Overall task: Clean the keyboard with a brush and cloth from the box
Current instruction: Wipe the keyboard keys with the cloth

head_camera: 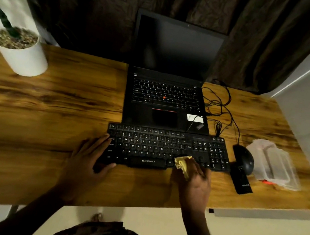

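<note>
Now, cloth on the keyboard's right-hand keys.
The right hand bunches it, the left hand lies spread on the left end; a hard swipe could knock the mouse.

Keyboard: black, full-size with number pad, white key legends, pale brand lettering on the near edge below the space bar. It lies flat on the wooden tabletop, long side running left to right. The left hand lies over its left end, fingers on the outer keys and thumb against the near edge.

Cloth: pale yellow, crumpled into a wad. It is gripped in the right hand and pressed on the keyboard's near rows, right of the space bar.

Box: translucent plastic, shallow, with rounded corners. It sits on the tabletop near the right edge, apart from the keyboard. Its contents cannot be made out.
</note>
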{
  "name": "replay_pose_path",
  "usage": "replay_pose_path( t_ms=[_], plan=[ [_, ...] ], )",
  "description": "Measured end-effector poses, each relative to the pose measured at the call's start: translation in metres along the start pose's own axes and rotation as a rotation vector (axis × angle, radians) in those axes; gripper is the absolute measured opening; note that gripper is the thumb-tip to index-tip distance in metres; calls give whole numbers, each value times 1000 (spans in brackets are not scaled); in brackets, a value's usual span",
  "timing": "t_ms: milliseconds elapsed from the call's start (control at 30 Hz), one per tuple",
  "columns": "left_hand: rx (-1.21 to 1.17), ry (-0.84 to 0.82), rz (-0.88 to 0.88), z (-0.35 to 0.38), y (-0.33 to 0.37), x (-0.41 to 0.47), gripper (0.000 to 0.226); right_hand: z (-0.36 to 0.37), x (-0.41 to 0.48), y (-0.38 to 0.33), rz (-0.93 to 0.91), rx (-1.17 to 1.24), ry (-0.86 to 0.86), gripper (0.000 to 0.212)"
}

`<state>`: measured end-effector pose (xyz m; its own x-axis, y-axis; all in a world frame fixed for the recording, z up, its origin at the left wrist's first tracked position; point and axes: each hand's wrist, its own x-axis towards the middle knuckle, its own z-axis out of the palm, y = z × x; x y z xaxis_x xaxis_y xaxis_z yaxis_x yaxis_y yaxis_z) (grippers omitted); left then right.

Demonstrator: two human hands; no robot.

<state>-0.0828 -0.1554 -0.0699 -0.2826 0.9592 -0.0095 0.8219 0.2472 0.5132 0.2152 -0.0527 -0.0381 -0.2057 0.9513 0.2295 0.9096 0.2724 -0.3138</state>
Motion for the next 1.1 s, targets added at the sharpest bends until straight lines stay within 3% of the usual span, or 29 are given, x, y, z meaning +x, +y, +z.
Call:
replay_pose_path(
  t_ms=[100,267,533,700,767,900,1100],
  plan=[
    [4,14,7,0,1,0,83,3,2,-15,20,-16,44,46],
    [6,23,33,1,0,0,82,14,1,-32,-152,10,33,39],
    [19,28,35,1,-1,0,81,10,8,1,79,-91,26,56],
    [10,12,26,3,-3,1,81,20,-2,-47,-112,47,-9,42],
    [3,34,53,2,-2,1,79,23,-5,-56,-145,64,-64,47],
    [7,60,66,0,0,2,78,18,-5,-44,-104,52,-119,65],
    [-11,84,70,0,2,-1,76,23,-4,-63,-105,55,-138,53]
  ],
)
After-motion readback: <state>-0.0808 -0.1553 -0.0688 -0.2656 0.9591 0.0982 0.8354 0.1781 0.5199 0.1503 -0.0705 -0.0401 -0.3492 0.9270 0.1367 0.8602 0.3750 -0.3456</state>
